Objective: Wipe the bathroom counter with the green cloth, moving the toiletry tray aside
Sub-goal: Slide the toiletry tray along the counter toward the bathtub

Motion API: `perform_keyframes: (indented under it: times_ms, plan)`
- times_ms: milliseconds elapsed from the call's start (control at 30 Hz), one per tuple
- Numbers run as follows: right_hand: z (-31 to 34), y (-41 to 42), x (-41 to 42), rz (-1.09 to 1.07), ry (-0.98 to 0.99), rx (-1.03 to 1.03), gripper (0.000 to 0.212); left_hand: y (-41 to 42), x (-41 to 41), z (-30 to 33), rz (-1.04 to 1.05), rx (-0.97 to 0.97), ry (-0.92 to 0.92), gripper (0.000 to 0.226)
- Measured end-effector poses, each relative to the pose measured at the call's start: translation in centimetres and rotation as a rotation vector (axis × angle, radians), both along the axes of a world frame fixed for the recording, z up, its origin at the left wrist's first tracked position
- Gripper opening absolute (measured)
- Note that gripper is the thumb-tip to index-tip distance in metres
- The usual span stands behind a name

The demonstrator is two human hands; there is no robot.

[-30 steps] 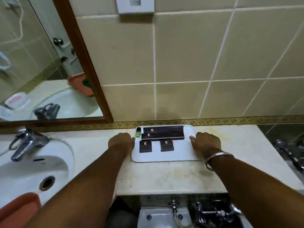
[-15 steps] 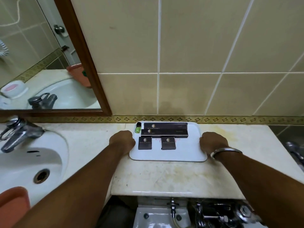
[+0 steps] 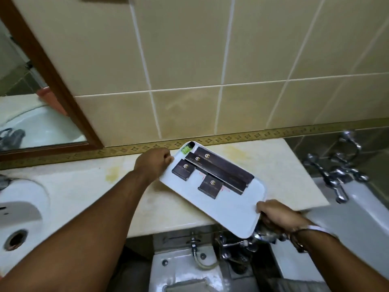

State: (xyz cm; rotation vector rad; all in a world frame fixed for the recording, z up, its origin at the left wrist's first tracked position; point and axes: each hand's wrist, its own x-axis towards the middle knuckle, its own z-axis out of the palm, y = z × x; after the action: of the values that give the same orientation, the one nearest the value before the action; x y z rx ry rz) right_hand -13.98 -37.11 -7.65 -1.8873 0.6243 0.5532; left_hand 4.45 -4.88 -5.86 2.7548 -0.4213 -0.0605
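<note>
The white toiletry tray (image 3: 231, 209) is lifted off the beige counter (image 3: 88, 186) and turned diagonally, its near end hanging past the counter's front edge. It carries several dark boxes (image 3: 219, 171) and a small green bottle (image 3: 185, 150). My left hand (image 3: 154, 163) grips the tray's far left end. My right hand (image 3: 275, 216), with a metal bangle on the wrist, grips the near right end. No green cloth is in view.
A white sink (image 3: 19, 209) lies at the left under a wood-framed mirror (image 3: 52, 81). Chrome taps (image 3: 334, 173) and a white tub edge (image 3: 362, 218) stand at the right. Pipes and a white fixture (image 3: 189, 268) sit below the counter. Yellowish stains (image 3: 237, 153) mark the counter.
Both hands lifted the tray from its place against the wall and swung it clockwise toward the right front. The camera has turned to the right.
</note>
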Motion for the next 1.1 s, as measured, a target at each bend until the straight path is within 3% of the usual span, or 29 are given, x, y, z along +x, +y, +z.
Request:
perform_keyframes:
  times_ms: [167, 267, 367, 467, 567, 867, 1100]
  plan:
    - [-1.3, -5.8, -7.0, -0.264, 0.003, 0.034, 0.024, -12.3, -0.3, -1.4, -0.096, -0.308, 0.036, 0.020]
    - [-1.8, -9.1, -8.9, -0.386, -0.016, 0.045, 0.028, -18.4, -1.3, -2.7, -0.122, -0.449, 0.175, 0.040]
    - [-2.3, -11.3, -9.3, -0.502, -0.043, 0.074, 0.028, -21.8, -3.0, -4.2, -0.241, -0.305, 0.237, 0.057]
    - [-2.8, -12.0, -8.2, -0.563, -0.070, 0.100, 0.026, -24.3, -4.9, -5.3, -0.289, -0.052, 0.157, 0.066]
    - [-3.2, -11.8, -6.6, -0.612, -0.092, 0.146, 0.035, -26.1, -6.7, -6.0, -0.303, 0.072, 0.111, 0.067]
    - [-4.3, -11.3, -2.9, -0.680, -0.028, 0.151, 0.023, -27.7, -8.0, -7.5, -0.298, 0.241, 0.107, 0.075]
    - [-5.9, -11.4, -3.2, -0.618, -0.099, 0.130, 0.043, -27.8, -7.9, -7.1, -0.281, 0.281, 0.094, 0.076]
